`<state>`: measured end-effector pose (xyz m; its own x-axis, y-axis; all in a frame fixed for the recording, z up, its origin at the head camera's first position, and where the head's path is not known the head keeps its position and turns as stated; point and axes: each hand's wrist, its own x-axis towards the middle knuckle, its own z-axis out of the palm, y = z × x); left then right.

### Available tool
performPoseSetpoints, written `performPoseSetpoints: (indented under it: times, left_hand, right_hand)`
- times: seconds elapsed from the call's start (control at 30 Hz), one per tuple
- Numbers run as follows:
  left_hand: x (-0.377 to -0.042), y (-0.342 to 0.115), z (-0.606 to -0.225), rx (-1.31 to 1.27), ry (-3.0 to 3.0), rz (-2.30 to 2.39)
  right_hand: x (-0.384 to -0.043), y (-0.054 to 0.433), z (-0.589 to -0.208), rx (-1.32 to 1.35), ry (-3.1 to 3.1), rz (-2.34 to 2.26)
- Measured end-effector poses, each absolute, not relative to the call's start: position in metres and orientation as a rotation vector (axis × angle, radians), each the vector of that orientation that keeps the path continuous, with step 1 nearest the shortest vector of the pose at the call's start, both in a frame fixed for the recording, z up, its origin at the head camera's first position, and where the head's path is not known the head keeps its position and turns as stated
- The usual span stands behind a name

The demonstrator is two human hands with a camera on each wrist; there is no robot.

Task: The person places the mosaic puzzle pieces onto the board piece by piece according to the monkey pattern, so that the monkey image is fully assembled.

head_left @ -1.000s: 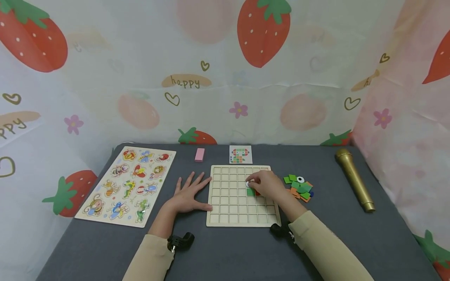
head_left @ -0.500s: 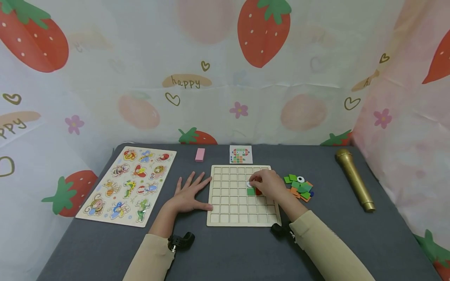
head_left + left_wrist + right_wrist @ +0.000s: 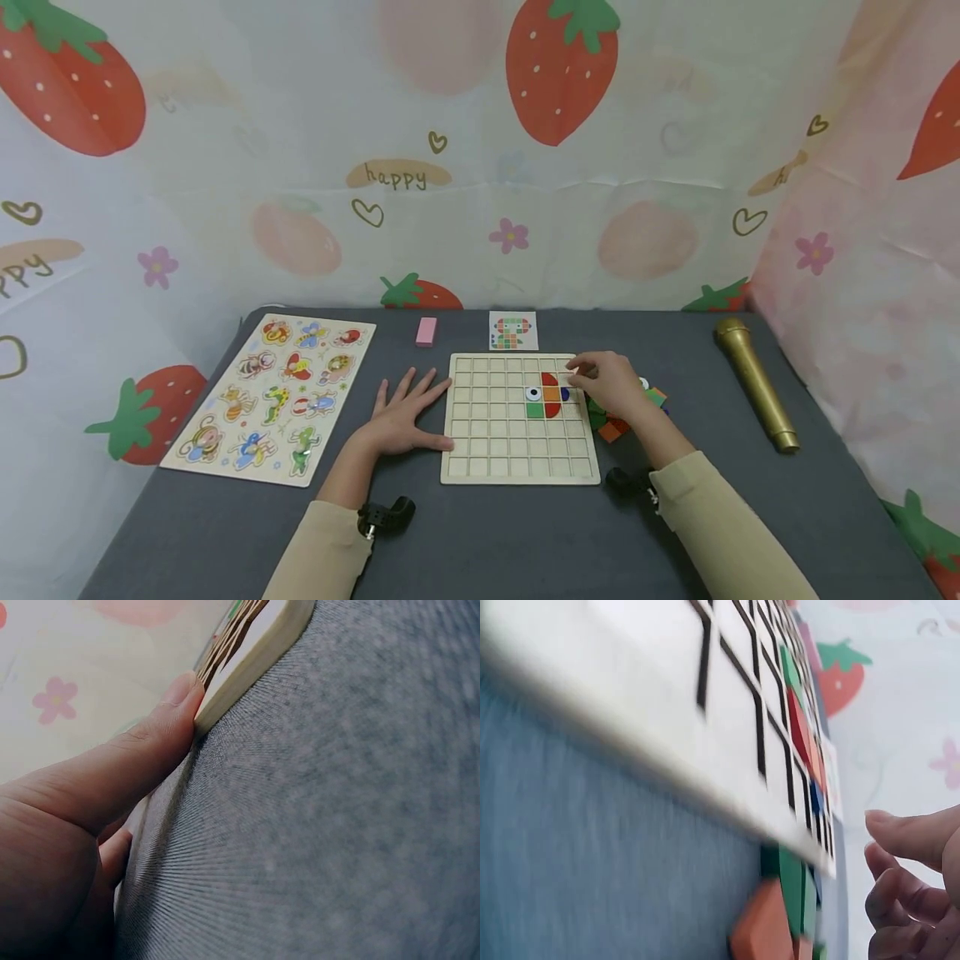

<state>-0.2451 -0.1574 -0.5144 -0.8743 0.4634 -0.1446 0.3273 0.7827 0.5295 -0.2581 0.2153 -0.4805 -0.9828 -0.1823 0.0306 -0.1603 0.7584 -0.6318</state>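
My left hand (image 3: 400,421) lies with its fingers spread on the cloth, thumb and fingertips at the left edge of the wooden grid board (image 3: 487,472). In the left wrist view the thumb (image 3: 142,761) touches the board's side. My right hand (image 3: 611,385) hovers over the board's right edge, fingers loosely bent and nothing between them. On the grid sit a white eye tile (image 3: 533,394), a green square (image 3: 534,410), orange tiles (image 3: 552,394), red rounded tiles (image 3: 552,410) and a blue rounded tile (image 3: 565,394). Partly behind the right hand lies a pile of loose tiles (image 3: 613,429).
Behind the board is a small pattern card (image 3: 513,331), with a pink block (image 3: 426,332) to its left. An insect sticker board (image 3: 247,417) lies at the left of the dark table (image 3: 480,542). At the right lies a gold microphone-shaped tube (image 3: 757,387).
My right hand has let go of the eye tile and moved right, off the placed tiles toward the loose pile. The eye tile now shows in its cell. My left hand has not moved.
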Motion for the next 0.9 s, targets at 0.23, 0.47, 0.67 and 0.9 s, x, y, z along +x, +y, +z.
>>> performPoseSetpoints:
  times: [0.23, 0.47, 0.67, 0.9]
  left_hand:
    - [-0.244, -0.158, -0.515, 0.616, 2.712, 0.733]
    - [-0.244, -0.157, -0.514, 0.633, 2.706, 0.736]
    - [-0.244, -0.157, -0.514, 0.625, 2.708, 0.734]
    - [-0.245, -0.158, -0.514, 0.624, 2.704, 0.737]
  right_hand:
    - [-0.257, 0.250, -0.481, -0.186, 2.925, -1.008]
    - [-0.255, 0.279, -0.477, -0.158, 2.887, -0.885]
    - [-0.255, 0.292, -0.478, -0.147, 2.843, -0.861]
    - [-0.258, 0.293, -0.482, -0.128, 2.840, -0.863]
